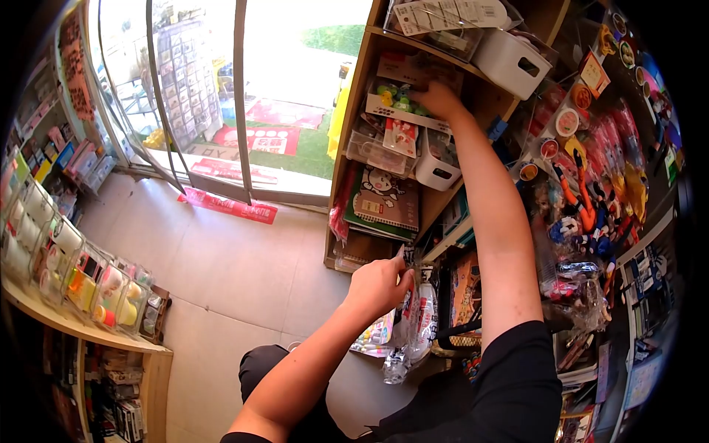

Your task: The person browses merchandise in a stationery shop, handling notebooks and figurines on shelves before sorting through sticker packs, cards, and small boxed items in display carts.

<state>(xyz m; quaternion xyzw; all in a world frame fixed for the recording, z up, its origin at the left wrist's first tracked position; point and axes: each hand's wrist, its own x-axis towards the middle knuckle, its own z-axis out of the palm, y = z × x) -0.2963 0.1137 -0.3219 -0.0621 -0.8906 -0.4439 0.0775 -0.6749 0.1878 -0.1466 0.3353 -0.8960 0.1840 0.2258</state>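
Note:
My right hand (440,100) reaches into a shelf compartment, over a shallow white box (413,117) holding small green and yellow toys (399,100). Its fingers are at the toys' right side, partly in shadow, and whether they grip anything is unclear. Lower down, in front of the shelf, my left hand (379,291) is closed at the top of some clear plastic packets (421,314), which hang below it. A packet of colourful items (375,336) shows just under that hand.
The wooden shelf (353,140) also holds white bins (513,63), a clear bin and notebooks (386,196). Packaged toys (583,199) hang at right. A glass door (199,88) stands beyond the tiled floor (244,273). At left is a display counter (81,321).

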